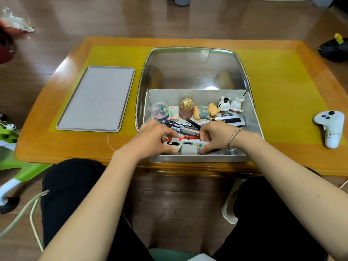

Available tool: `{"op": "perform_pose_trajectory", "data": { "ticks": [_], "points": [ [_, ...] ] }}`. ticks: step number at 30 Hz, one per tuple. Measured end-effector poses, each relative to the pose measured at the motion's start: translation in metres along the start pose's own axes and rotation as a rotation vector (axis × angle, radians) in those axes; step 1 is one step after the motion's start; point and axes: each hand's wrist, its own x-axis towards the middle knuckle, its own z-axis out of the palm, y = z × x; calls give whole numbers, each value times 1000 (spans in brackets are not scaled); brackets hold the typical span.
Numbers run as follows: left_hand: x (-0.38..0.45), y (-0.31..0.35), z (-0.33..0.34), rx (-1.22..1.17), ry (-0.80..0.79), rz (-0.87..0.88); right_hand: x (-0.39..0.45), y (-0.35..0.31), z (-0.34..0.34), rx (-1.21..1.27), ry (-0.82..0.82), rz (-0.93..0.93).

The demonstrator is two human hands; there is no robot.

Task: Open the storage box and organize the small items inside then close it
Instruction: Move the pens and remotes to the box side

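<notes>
Much of the near end of the open box [253, 117] is hidden under two hands, and the items beneath them blur together: the left hand [152, 137] lies over a white gadget [172, 146] with its fingers curled at its top edge, though whether they grip it cannot be told, while the right hand [214, 136], a bracelet [234, 135] on its wrist, has fingers curled down around a white remote [190, 146]. The grey box sits at the table's [282, 157] near edge, in the middle, on a yellow mat [273, 95], its clear lid [195, 68] standing raised behind it and catching reflections. Along the back wall stand a clear ball of coloured clips [160, 110], a small pack [174, 112], a gold-capped bottle [186, 108], a bear figure [206, 112] lying on its side, and two white rabbit figures [230, 104]. Pens [180, 126] lie slanted across the middle, a red one [185, 137] partly covered by the hands, and a dark flat case [230, 120] rests by the right wall; its lettering is too small to read. A grey tray [98, 98] lies left of the box, a white controller [330, 127] well to the right. Green plastic [11, 147] at the left edge and a black object [334, 49] on the floor at the right are cut off by the frame.
</notes>
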Motion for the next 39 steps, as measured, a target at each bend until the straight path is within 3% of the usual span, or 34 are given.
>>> {"op": "perform_pose_trajectory", "data": {
  "ticks": [6,12,16,24,27,33,39],
  "points": [
    [9,5,-4,75,-112,-9,-8,1,-4,170,38,-13],
    [7,7,-6,40,-110,-37,-27,30,-52,267,420,5],
    [6,12,-12,-45,-84,-56,-28,53,-61,33,342,106],
    [38,41,-28,-247,166,-30,-21,54,-35,-224,233,213],
    [68,62,-19,-291,239,-4,-27,62,-36,-183,292,246],
    [118,104,17,-239,207,63,-38,70,-44,-40,651,317],
    [122,111,34,-219,201,114,-34,59,-32,-47,615,342]
  ]
}}
